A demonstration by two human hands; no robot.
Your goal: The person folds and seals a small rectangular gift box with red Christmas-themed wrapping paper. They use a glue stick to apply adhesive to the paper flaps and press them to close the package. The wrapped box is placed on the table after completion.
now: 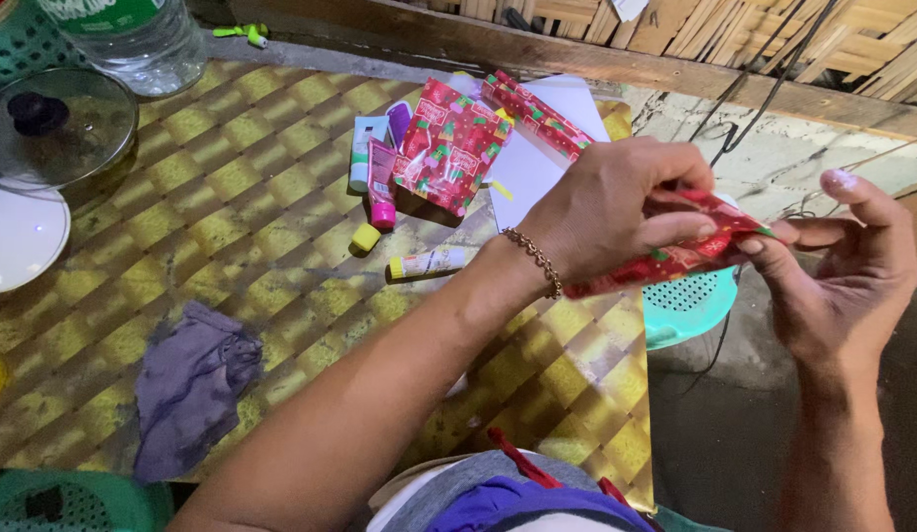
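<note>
My left hand (601,212), with a bead bracelet at the wrist, pinches a piece of red gift wrap paper (675,258) held off the table's right edge. My right hand (852,261) grips the same paper at its right end with fingertips. On the table lie a wrapped red parcel (448,146), a roll of the same red paper (537,113), a white sheet (552,138), a pink tube (381,187), a pale blue tube (363,148) and a small tube with a yellow cap (426,263).
The table has a gold checked cover (241,207). A grey cloth (187,384) lies at its front left. A glass pot lid (54,123), a white plate (20,236) and a plastic bottle (133,39) stand at the far left. A turquoise basket (690,305) sits below my hands.
</note>
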